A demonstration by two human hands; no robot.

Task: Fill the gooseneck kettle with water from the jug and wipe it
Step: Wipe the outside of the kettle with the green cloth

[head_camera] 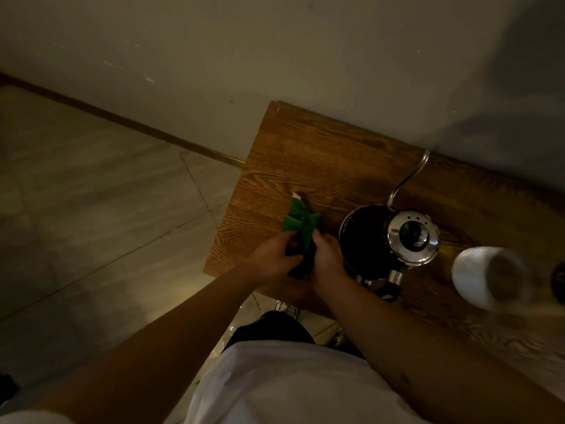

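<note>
A black gooseneck kettle [367, 240] stands on the wooden table [321, 154], its thin spout [409, 179] curving toward the wall. Its shiny steel lid [412, 237] rests tilted on the kettle's right rim, so the dark opening shows. Left of the kettle, both hands grip a green cloth [301, 223] bunched between them above the table's left corner. My left hand [272, 258] holds its near left side, my right hand [327, 258] its right side, close to the kettle's wall. A white jug [486, 276] stands to the right of the kettle, blurred.
A dark round object [559, 281] is cut off at the right edge. The table butts against a pale wall [275, 56] behind. Tiled floor [91, 209] lies to the left, past the table's left edge.
</note>
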